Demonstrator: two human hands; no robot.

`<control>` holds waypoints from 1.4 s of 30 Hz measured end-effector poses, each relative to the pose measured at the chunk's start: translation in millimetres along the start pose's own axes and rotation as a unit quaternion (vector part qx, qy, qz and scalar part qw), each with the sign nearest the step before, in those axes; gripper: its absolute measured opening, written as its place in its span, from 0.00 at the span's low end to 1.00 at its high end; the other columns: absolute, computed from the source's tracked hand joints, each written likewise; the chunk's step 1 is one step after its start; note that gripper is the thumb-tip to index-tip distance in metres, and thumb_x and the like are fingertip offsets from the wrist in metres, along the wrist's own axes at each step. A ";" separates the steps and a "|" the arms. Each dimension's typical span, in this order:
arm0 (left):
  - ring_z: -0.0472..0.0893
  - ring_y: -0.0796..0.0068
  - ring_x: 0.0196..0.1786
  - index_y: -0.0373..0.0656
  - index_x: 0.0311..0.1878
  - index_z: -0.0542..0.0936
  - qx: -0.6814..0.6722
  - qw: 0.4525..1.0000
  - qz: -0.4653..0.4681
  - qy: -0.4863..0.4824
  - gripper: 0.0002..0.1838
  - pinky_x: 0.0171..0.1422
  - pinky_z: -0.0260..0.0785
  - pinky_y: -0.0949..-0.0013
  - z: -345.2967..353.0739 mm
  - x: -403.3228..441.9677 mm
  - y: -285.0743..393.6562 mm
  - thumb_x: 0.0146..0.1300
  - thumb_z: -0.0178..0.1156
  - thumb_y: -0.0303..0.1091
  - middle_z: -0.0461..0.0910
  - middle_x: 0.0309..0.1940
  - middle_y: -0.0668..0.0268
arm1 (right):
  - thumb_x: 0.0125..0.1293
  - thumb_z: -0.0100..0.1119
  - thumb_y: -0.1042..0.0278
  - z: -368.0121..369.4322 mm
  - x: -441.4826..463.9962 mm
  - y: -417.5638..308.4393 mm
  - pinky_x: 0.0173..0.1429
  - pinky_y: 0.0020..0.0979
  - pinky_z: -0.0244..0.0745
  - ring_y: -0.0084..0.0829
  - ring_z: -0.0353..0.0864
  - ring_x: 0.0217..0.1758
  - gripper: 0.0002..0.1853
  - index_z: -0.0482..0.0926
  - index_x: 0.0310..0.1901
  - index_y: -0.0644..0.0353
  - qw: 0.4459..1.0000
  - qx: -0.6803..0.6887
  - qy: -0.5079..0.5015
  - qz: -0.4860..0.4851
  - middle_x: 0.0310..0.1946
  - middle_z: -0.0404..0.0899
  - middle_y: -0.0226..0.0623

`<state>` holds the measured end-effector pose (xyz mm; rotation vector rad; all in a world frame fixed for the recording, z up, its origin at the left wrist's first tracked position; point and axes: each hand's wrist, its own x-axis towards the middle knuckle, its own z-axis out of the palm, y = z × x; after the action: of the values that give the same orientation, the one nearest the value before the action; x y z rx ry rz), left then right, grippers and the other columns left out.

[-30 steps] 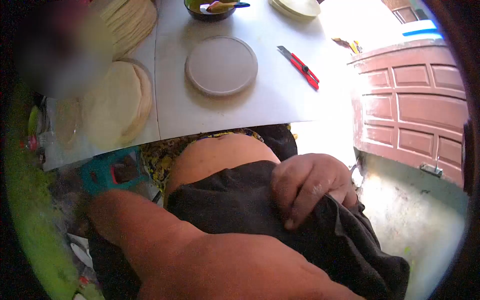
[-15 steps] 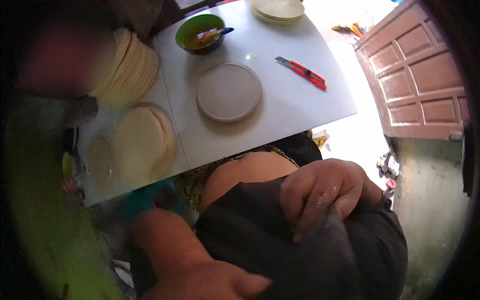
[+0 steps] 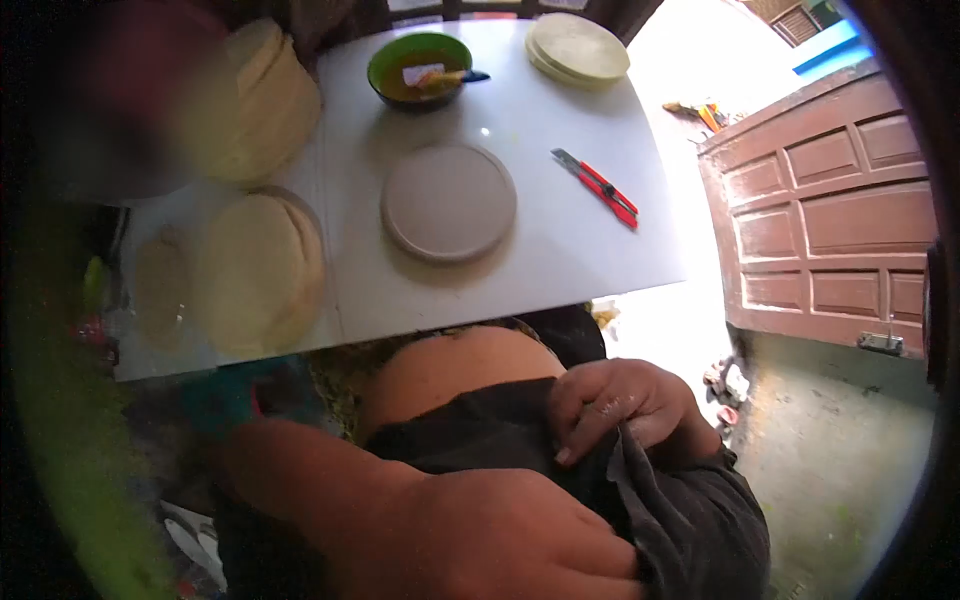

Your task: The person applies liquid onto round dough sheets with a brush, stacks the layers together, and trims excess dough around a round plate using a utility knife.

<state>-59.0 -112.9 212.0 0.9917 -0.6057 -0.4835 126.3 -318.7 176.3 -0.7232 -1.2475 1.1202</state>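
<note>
Evidently, the dark-grey cloth garment (image 3: 695, 520) bunches near the smooth white desk (image 3: 575, 240) because the grip of the right hand (image 3: 630, 405) pinches its edge, while I cannot tell the grip of the left hand (image 3: 500, 525).

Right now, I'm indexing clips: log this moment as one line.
right hand: gripping dark cloth; left hand: over dark cloth; red cutter: on table

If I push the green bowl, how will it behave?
The green bowl will probably slide, since the white table looks smooth. Its orange-yellow contents look liquid, so they may slosh. The brush could shift, as its dark end juts out beyond the bowl.
</note>
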 end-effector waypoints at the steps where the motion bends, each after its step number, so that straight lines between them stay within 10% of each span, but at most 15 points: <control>1: 0.80 0.62 0.48 0.36 0.51 0.77 -0.002 1.000 -0.008 -0.001 0.15 0.55 0.72 0.55 -0.5 2.4 -1.0 0.70 0.47 0.35 0.79 0.50 0.55 | 0.73 0.51 0.53 -0.9 -1.4 -1.6 0.55 0.41 0.72 0.45 0.80 0.48 0.23 0.83 0.51 0.67 1.000 -0.012 0.002 0.019 0.44 0.79 0.50; 17: 0.80 0.62 0.46 0.36 0.49 0.78 -0.066 0.987 -0.107 -0.101 0.15 0.53 0.73 0.55 -5.0 -15.7 43.7 0.70 0.46 0.35 0.79 0.49 0.55 | 0.70 0.58 0.65 7.6 18.0 -10.9 0.48 0.44 0.74 0.48 0.80 0.42 0.17 0.80 0.46 0.77 0.987 0.032 0.078 -0.139 0.40 0.80 0.55; 31: 0.80 0.62 0.45 0.36 0.47 0.79 -0.073 0.996 -0.028 -0.046 0.15 0.52 0.73 0.55 33.0 -29.2 -14.2 0.71 0.46 0.36 0.80 0.48 0.55 | 0.75 0.46 0.52 3.2 -12.5 5.1 0.43 0.38 0.73 0.41 0.80 0.38 0.26 0.84 0.45 0.71 0.997 -0.022 0.043 -0.063 0.37 0.79 0.50; 36: 0.80 0.63 0.44 0.36 0.46 0.79 -0.113 0.979 -0.163 -0.055 0.15 0.51 0.74 0.54 21.5 -44.3 -31.3 0.71 0.46 0.36 0.80 0.48 0.55 | 0.73 0.51 0.54 8.4 -26.3 -6.3 0.49 0.39 0.75 0.44 0.81 0.42 0.22 0.82 0.46 0.69 0.992 -0.084 0.078 0.044 0.40 0.80 0.51; 39: 0.80 0.61 0.45 0.36 0.46 0.80 -0.323 0.865 -0.382 0.029 0.15 0.52 0.74 0.55 10.5 -53.3 -31.9 0.70 0.47 0.36 0.80 0.49 0.56 | 0.71 0.53 0.58 4.2 -24.5 -13.1 0.52 0.39 0.75 0.43 0.82 0.46 0.18 0.82 0.46 0.67 0.980 -0.147 0.095 0.100 0.41 0.81 0.48; 40: 0.78 0.68 0.37 0.37 0.37 0.78 -0.004 0.994 -0.095 0.056 0.21 0.44 0.72 0.63 -3.2 -4.9 -3.1 0.65 0.51 0.50 0.79 0.39 0.59 | 0.69 0.55 0.61 7.5 -26.2 -13.2 0.54 0.39 0.76 0.41 0.82 0.47 0.16 0.81 0.46 0.66 0.967 -0.179 0.110 0.142 0.42 0.82 0.46; 42: 0.76 0.75 0.29 0.38 0.28 0.77 0.305 0.926 0.210 0.072 0.31 0.37 0.71 0.71 -29.2 21.6 13.9 0.59 0.56 0.64 0.77 0.29 0.63 | 0.64 0.57 0.67 11.9 -22.4 -6.0 0.53 0.40 0.76 0.41 0.83 0.46 0.13 0.82 0.46 0.64 0.944 -0.232 0.144 0.185 0.40 0.82 0.43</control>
<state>-22.1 -101.7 217.7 1.4225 -0.8336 0.1797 117.6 -343.2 176.4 -1.4744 -1.1577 0.9722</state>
